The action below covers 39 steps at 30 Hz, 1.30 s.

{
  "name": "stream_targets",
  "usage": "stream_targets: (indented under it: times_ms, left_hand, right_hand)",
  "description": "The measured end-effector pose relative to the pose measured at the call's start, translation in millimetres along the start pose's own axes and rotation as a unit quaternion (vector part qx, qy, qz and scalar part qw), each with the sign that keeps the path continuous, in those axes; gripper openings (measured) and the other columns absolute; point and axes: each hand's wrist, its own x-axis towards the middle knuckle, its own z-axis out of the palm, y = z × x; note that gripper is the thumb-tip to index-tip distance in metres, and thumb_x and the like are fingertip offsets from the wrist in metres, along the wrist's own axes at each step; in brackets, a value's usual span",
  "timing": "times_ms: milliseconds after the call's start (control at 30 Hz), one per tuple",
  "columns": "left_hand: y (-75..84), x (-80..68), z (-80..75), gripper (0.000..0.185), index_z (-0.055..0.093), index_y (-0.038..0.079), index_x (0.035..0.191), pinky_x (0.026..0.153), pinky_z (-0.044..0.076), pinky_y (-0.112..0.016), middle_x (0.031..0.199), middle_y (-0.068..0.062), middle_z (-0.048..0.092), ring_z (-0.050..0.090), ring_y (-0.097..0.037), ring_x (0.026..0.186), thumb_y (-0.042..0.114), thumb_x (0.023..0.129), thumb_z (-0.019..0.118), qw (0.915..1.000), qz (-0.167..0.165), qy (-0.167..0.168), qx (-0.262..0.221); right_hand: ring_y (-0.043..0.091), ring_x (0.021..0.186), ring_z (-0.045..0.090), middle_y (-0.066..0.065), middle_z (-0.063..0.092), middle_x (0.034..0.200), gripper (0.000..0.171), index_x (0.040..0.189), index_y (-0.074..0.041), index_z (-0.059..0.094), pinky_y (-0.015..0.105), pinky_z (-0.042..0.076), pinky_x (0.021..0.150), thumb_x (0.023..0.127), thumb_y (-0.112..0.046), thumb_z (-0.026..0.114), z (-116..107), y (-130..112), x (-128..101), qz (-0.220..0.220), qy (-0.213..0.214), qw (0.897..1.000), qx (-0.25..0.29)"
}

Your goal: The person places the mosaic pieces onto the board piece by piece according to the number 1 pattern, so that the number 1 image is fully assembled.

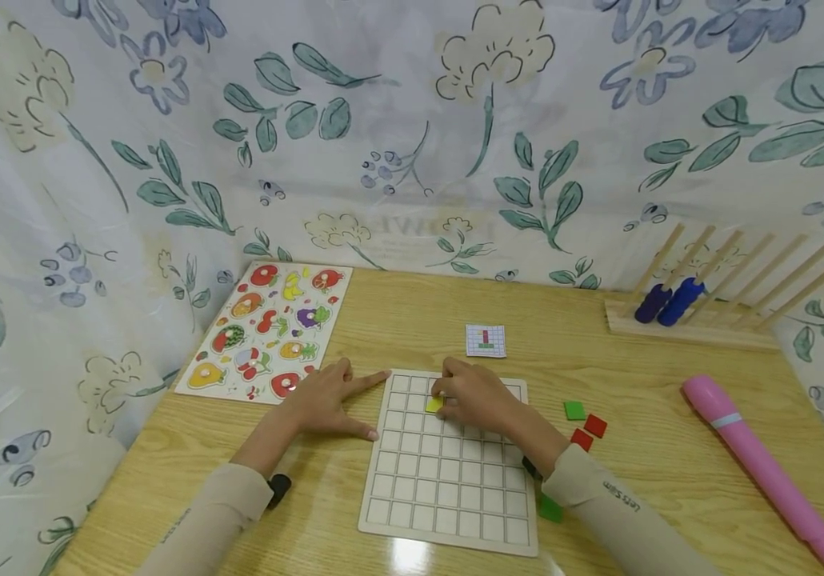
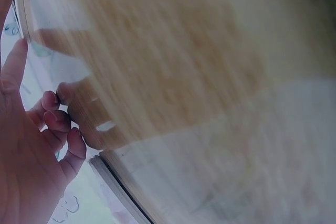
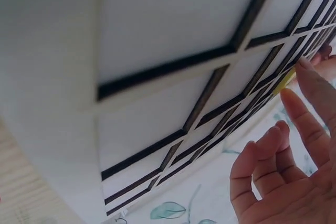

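Note:
A white grid board (image 1: 448,540) with raised square cells lies on the wooden table. My right hand (image 1: 480,398) is over its upper part, thumb and fingertips pinching a yellow square tile (image 1: 434,405) at a cell near the top. In the right wrist view that tile (image 3: 284,82) shows as a yellow sliver by the fingertips, the other fingers curled; whether it lies flat in the cell is hidden. My left hand (image 1: 322,400) rests at the board's left side, thumb and index finger stretched out to its edge. The left wrist view shows this hand (image 2: 31,145) with its other fingers bent against the tabletop.
Green (image 1: 574,410) and red tiles (image 1: 595,426) lie right of the board, another green one (image 1: 550,509) by my right sleeve. A pattern card (image 1: 486,341) lies behind. A fruit puzzle (image 1: 261,336) is left; a peg rack (image 1: 693,322) and pink pen-shaped stick (image 1: 765,472) are right.

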Motion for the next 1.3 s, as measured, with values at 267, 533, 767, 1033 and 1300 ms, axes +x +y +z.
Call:
stream_targets:
  times_ms: [267, 533, 767, 1033, 1300]
  left_hand:
    - [-0.1, -0.4, 0.7, 0.095, 0.038, 0.043, 0.151, 0.06, 0.03, -0.027, 0.093, 0.0, 0.038, 0.034, -0.013, 0.073, 0.084, 0.069, 0.063, 1.0, -0.003, -0.003, -0.001]
    - [3.0, 0.4, 0.2, 0.096, 0.039, 0.042, 0.151, 0.06, 0.029, -0.027, 0.091, 0.0, 0.038, 0.034, -0.013, 0.073, 0.084, 0.068, 0.063, 1.0, -0.002, -0.003, 0.003]
    - [3.4, 1.0, 0.4, 0.096, 0.038, 0.043, 0.151, 0.06, 0.03, -0.026, 0.092, 0.0, 0.039, 0.034, -0.012, 0.073, 0.085, 0.068, 0.062, 1.0, -0.006, -0.003, -0.002]
    - [1.9, 1.2, 1.5, 0.097, 0.038, 0.043, 0.151, 0.059, 0.03, -0.027, 0.092, -0.001, 0.039, 0.034, -0.013, 0.073, 0.086, 0.068, 0.062, 0.9999, -0.007, -0.005, -0.009]
    - [1.5, 3.3, 3.5, 0.097, 0.037, 0.044, 0.151, 0.06, 0.031, -0.027, 0.092, -0.001, 0.04, 0.034, -0.012, 0.072, 0.086, 0.068, 0.061, 0.9999, -0.005, -0.005, -0.012]
  right_hand:
    - [0.014, 0.08, 0.052, 0.003, 0.055, 0.099, 0.036, 0.112, -0.01, 0.074, 0.023, 0.043, 0.067, 0.083, -0.031, 0.081, -17, 1, -12, 0.038, 0.004, 0.992, 0.118]
    - [0.018, 0.083, 0.048, 0.012, 0.054, 0.102, 0.045, 0.116, -0.007, 0.072, 0.028, 0.044, 0.071, 0.079, -0.028, 0.085, -29, 17, -47, 0.091, 0.038, 0.959, 0.265]
    - [0.024, 0.083, 0.046, 0.014, 0.052, 0.094, 0.046, 0.117, -0.007, 0.071, 0.034, 0.043, 0.073, 0.077, -0.024, 0.087, -32, 31, -81, 0.125, 0.079, 0.939, 0.31]
    - [0.02, 0.08, 0.043, 0.012, 0.049, 0.091, 0.045, 0.118, -0.006, 0.07, 0.029, 0.039, 0.069, 0.078, -0.02, 0.085, -34, 42, -113, 0.139, 0.107, 0.933, 0.315]
    - [0.022, 0.074, 0.042, 0.013, 0.047, 0.088, 0.04, 0.117, -0.005, 0.069, 0.026, 0.041, 0.062, 0.08, -0.013, 0.083, -32, 53, -138, 0.13, 0.134, 0.934, 0.304]
